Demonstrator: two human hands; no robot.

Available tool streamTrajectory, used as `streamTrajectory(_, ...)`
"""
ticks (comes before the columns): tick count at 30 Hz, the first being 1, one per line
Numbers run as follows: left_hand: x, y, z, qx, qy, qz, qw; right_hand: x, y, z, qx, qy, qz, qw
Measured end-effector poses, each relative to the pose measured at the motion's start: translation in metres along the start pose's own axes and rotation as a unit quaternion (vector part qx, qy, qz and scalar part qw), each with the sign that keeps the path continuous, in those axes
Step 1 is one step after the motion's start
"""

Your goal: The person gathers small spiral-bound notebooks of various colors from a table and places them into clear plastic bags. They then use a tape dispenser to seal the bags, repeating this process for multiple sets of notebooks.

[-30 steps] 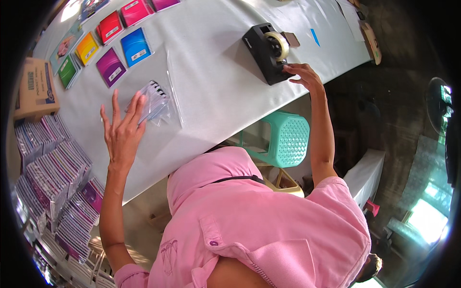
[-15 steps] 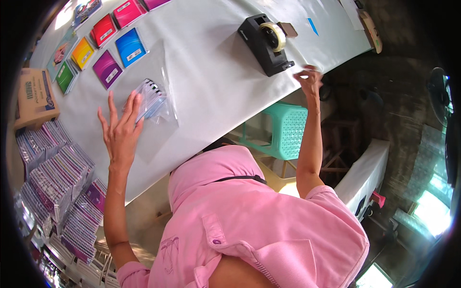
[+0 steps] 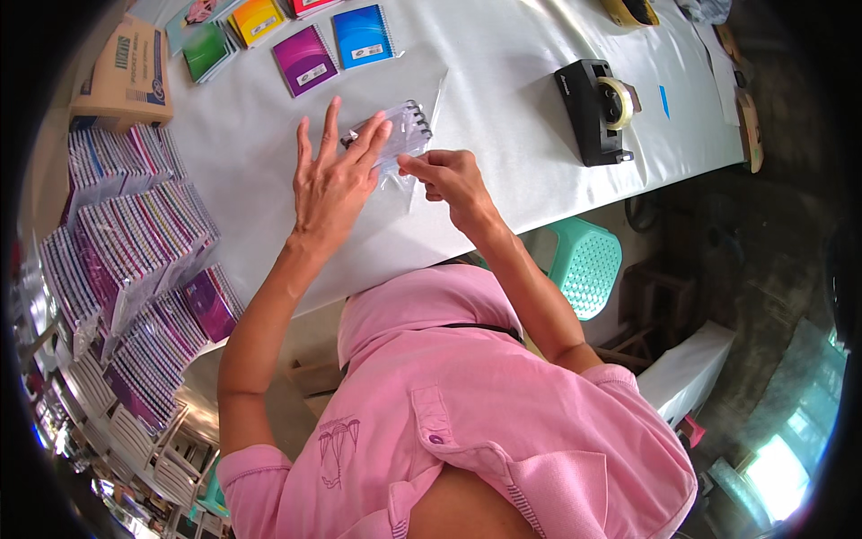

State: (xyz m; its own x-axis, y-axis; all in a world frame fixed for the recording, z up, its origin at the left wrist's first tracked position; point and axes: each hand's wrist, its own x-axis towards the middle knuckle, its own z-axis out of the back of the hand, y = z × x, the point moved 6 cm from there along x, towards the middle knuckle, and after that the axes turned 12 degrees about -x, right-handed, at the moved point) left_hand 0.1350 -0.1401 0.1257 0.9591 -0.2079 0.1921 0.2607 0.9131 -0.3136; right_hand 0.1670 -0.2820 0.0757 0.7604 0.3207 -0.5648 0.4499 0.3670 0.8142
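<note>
A small spiral notebook [image 3: 401, 133] lies inside a clear plastic bag [image 3: 433, 94] on the white table [image 3: 512, 180]. My left hand [image 3: 330, 180] lies flat on the bag with its fingers spread, pressing it down. Just to the right, my right hand [image 3: 449, 178] has its thumb and fingertips pinched together at the near edge of the bag. What sits between those fingertips is too small to make out. A black tape dispenser [image 3: 597, 110] with a roll of clear tape stands further right on the table.
Several coloured notebooks, among them a purple one [image 3: 305, 59] and a blue one [image 3: 364, 36], lie in a row at the far side. A cardboard box [image 3: 121, 72] and stacks of bagged notebooks [image 3: 126, 225] fill the left. A green plastic stool [image 3: 584, 265] stands under the table edge.
My right hand has come away from the tape dispenser and moved left to the bag, fingers pinched. My left hand has stayed flat on the bagged notebook.
</note>
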Motion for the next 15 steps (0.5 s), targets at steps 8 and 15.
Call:
streamTrajectory(8,0.026,0.015,-0.002,-0.185,0.046,0.037,0.981,0.004,-0.018,-0.007,0.013,-0.061,0.042,0.997)
streamTrajectory(15,0.053,0.030,-0.026,-0.214,0.139,0.034,0.966,0.035,-0.052,-0.017,-0.201,-0.020,0.032,0.979)
